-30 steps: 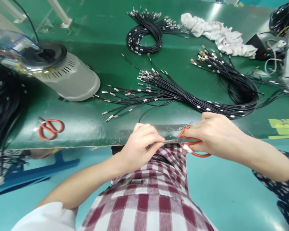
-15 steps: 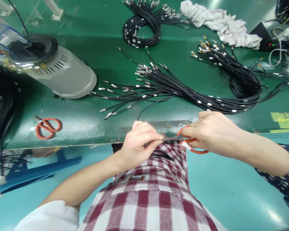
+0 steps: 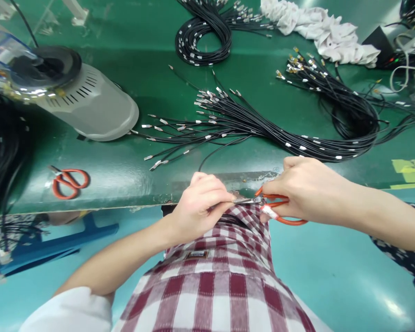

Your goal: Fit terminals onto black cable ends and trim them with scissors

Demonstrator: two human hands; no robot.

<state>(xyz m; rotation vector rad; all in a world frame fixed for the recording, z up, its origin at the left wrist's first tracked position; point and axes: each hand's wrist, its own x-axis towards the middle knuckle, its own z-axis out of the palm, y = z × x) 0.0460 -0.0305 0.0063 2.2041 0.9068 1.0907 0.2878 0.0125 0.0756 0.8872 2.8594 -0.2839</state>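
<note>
Thumb and fingers of my left hand (image 3: 204, 207) are pinched at the table's front edge. A black cable (image 3: 209, 156) runs from the bundle down behind that hand, and the fingers appear closed on its end, which is mostly hidden. In my right hand (image 3: 306, 189) is a pair of scissors with orange handles (image 3: 288, 222) and white tape on one handle. Its blades point left and reach my left fingertips. Beyond both hands lies a bundle of black cables (image 3: 273, 124) with metal ends and white labels.
More scissors (image 3: 69, 182) lie at the left, near a grey machine (image 3: 103, 106). A coiled cable bundle (image 3: 224, 44), a crumpled white cloth (image 3: 321, 34) and another cable bundle (image 3: 352, 108) occupy the back and right. Yellow tape (image 3: 410, 170) marks the right edge.
The scissors have shifted slightly right and turned in my right hand, their blades now catching more light. My left hand stays nearly still, pinched as before.
</note>
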